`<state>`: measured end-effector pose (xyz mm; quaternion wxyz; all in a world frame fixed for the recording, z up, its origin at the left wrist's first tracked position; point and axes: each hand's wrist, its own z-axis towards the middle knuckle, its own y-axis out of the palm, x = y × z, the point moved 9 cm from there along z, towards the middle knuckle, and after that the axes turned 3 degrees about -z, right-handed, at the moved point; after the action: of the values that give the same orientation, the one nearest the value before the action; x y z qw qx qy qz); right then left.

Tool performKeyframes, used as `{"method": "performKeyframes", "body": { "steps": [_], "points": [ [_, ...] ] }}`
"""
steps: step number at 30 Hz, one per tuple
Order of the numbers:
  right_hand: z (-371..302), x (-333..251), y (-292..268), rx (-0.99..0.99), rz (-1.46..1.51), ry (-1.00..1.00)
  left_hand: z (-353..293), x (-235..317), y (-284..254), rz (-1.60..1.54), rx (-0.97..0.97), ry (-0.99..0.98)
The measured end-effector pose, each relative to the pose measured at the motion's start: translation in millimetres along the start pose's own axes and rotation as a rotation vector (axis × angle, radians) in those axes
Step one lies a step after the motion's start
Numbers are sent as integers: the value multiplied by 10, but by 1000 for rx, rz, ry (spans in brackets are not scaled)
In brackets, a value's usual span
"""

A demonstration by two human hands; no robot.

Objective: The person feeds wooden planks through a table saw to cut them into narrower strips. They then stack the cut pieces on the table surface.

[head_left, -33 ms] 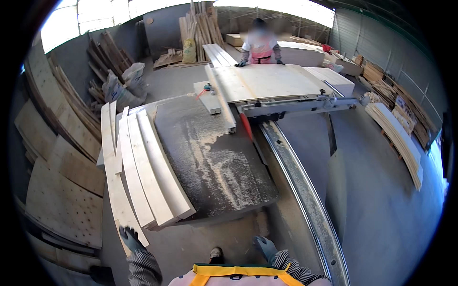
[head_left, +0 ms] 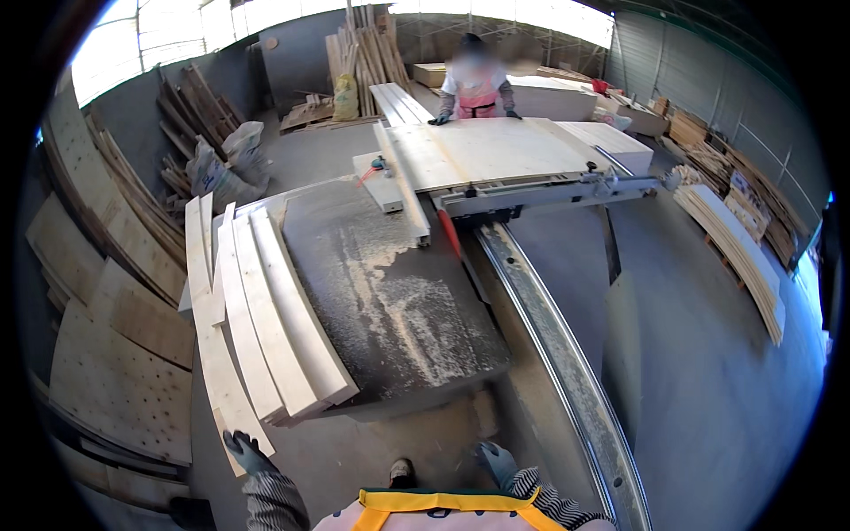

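Observation:
My left hand [head_left: 250, 453], in a grey-blue glove with dark fingertips, is at the near end of a long pale wooden board [head_left: 221, 376]. Its fingers are slightly apart over the board's end; whether they press on it is hard to see. My right hand [head_left: 498, 462], gloved alike, hangs in front of my body near the saw's metal rail [head_left: 567, 354], fingers loosely extended and holding nothing. Beside the first board, several pale planks [head_left: 274, 310] lie stacked along the left side of the dark, sawdust-strewn saw table [head_left: 390, 301].
Across the saw, a person [head_left: 478, 84] rests both gloved hands by a large plywood sheet [head_left: 505, 150]. A metal fence [head_left: 403, 181] and a red blade guard [head_left: 450, 232] stand mid-table. Panels [head_left: 124, 380] lean at left; a sheet stack [head_left: 735, 257] lies at right.
My left hand has drawn back slightly towards me at the board's end. The whole view has shifted a little; the boards and the other person look otherwise unchanged.

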<state>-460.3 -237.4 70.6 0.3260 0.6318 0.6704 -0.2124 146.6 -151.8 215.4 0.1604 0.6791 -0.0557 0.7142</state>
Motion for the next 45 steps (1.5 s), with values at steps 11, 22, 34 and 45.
{"method": "performKeyframes", "body": {
  "steps": [11, 22, 34, 45],
  "points": [
    [-566, 596, -1165, 183, -207, -224, -3283, 520, 1677, 251, -954, 287],
    [-768, 1251, -1658, 215, -269, -205, -4183, 110, 1612, 291, -1171, 164],
    [-778, 1175, -1670, 298, -435, -169, -4262, -297, 1765, 272, -1289, 17],
    [-721, 622, -1406, 257, -648, -25, -3945, -499, 1823, 396, -1293, -152]
  ]
}}
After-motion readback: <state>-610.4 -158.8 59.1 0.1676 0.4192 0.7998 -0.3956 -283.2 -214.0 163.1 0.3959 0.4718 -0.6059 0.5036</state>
